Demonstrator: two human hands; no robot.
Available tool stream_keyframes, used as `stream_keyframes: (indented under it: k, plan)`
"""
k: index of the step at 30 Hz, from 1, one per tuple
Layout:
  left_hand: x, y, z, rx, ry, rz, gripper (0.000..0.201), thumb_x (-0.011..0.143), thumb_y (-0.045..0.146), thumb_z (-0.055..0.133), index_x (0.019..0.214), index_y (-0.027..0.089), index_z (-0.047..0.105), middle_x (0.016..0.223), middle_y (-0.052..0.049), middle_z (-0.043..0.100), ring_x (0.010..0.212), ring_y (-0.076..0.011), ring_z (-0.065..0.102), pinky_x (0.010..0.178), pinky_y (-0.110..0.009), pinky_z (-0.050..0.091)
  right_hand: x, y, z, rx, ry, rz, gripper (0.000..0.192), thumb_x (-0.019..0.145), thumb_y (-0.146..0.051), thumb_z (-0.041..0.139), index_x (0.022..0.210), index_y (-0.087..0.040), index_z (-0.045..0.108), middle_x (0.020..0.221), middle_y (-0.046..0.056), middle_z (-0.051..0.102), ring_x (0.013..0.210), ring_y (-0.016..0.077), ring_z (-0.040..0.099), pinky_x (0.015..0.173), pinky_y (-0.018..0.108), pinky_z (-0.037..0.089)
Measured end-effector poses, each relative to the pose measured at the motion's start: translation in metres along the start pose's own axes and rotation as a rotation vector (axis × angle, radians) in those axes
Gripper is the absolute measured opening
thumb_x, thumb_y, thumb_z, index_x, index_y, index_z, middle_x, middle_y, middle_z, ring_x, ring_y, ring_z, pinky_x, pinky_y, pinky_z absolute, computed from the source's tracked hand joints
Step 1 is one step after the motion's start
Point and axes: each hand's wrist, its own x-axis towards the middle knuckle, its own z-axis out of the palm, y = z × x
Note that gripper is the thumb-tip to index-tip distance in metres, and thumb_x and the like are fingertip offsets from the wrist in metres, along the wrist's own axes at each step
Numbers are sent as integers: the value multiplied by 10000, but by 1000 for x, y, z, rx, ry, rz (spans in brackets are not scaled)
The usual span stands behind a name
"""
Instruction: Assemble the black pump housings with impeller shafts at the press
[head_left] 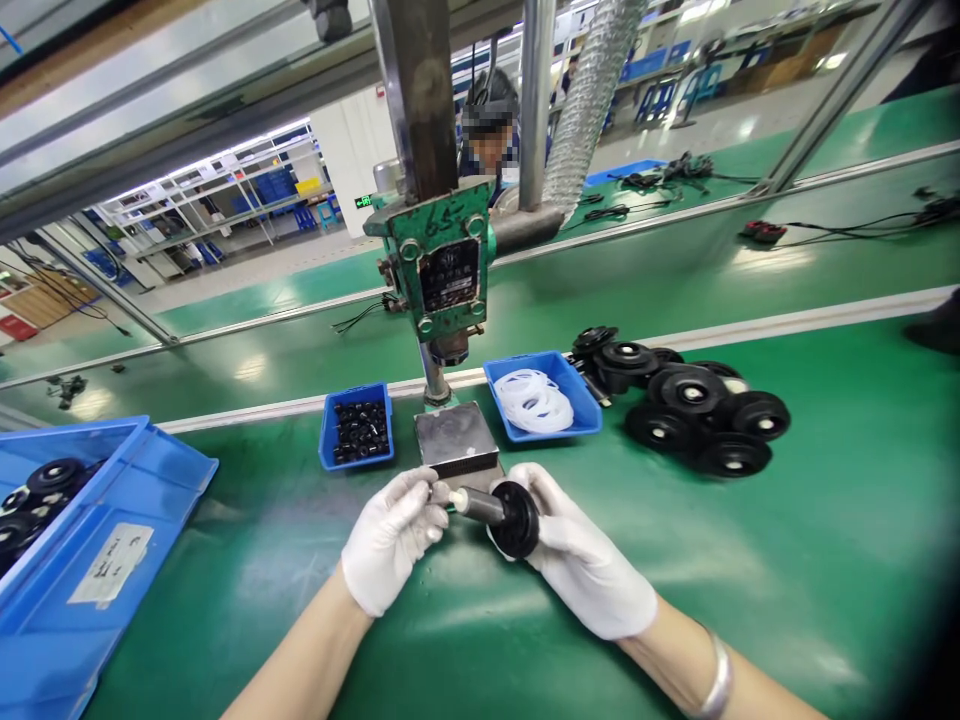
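Note:
Both of my hands wear white gloves. My right hand [577, 550] grips a black disc-shaped part with a grey cylindrical shaft [484, 506], its pale tip pointing left. My left hand [396, 538] is held in a pinch by that tip; a small dark piece shows between the fingertips, too small to name. Just beyond the hands lies the flat metal plate [456, 434] of a green press [441, 268], whose head hangs above it.
Behind the plate stand a blue bin [322, 452] of small black pieces and another blue bin [517, 434] of white rings. Similar black disc parts [691, 390] are piled at right. A large blue crate [161, 500] stands at left. A person [491, 150] is beyond the press.

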Motion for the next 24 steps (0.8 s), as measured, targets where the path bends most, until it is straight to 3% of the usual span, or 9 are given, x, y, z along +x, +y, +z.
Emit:
stream_keyframes:
  k: [7, 13, 19, 24]
  plan:
    - [0, -14, -7, -36, 21, 104, 392, 792, 461, 750, 973, 127, 656, 774, -27, 597, 568, -54, 494, 526, -164, 404, 1, 4, 3, -329, 67, -202, 413, 695, -433, 790, 837, -220, 465, 806, -13, 454, 718, 153, 401, 629, 256, 371]
    - [-1, -21, -7, -56, 4, 63, 375, 775, 435, 775, 967, 130, 673, 757, -8, 552, 546, -37, 426, 529, -171, 378, 3, 8, -2, -483, 56, -271, 340, 685, -301, 730, 808, -229, 421, 800, -16, 418, 705, 158, 387, 616, 268, 363]
    - [-4, -24, -3, 120, 40, 121, 397, 736, 465, 798, 928, 136, 685, 739, -4, 548, 551, -50, 454, 536, -187, 379, 4, 14, -3, -596, 54, -363, 270, 653, -178, 614, 804, -235, 398, 803, -2, 416, 726, 174, 398, 607, 277, 362]
    - [-5, -23, -4, 346, 117, 245, 460, 723, 569, 761, 865, 139, 677, 671, 13, 542, 526, -67, 456, 533, -209, 354, -2, 16, -5, -896, 48, -510, 310, 620, -62, 515, 820, -240, 357, 846, 7, 414, 747, 180, 417, 669, 306, 377]
